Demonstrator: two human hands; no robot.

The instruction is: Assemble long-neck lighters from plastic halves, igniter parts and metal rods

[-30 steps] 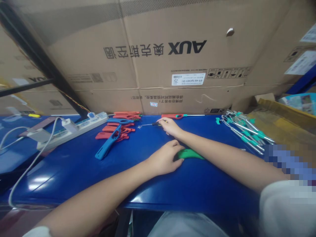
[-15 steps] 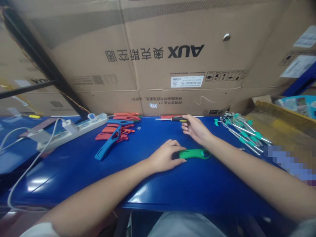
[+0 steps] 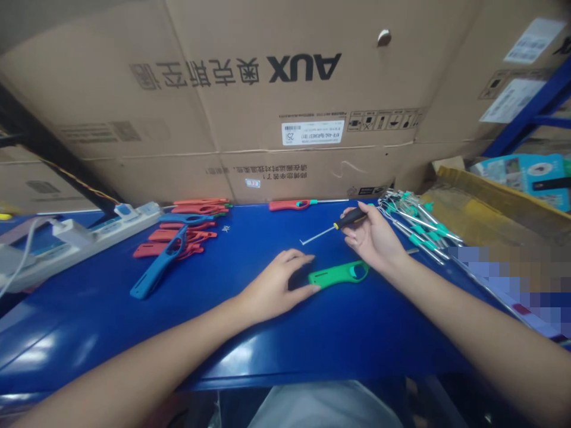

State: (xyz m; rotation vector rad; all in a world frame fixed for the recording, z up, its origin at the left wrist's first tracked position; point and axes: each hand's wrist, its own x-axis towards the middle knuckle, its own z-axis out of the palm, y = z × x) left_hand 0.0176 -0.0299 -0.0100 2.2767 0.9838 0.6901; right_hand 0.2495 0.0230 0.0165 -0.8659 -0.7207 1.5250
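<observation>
Beside the green lighter casing (image 3: 339,274) on the blue counter (image 3: 89,339), the left hand (image 3: 272,288) lies spread over its end, apparently steadying it; just above the casing, the right hand (image 3: 373,238) pinches a black-handled screwdriver (image 3: 352,217), shaft angled left, seemingly held ready.

The table (image 3: 214,339) has a glossy blue painted top with bright reflections. The green plastic lighter casing (image 3: 339,274) looks smooth with a soft sheen, as do the red plastic casings (image 3: 178,249) and blue plastic casing (image 3: 156,264) at left. The screwdriver (image 3: 350,218) pairs a shiny black-and-yellow plastic handle with a bright metal shaft. The far cardboard cartons (image 3: 285,172) are matt brown.
</observation>
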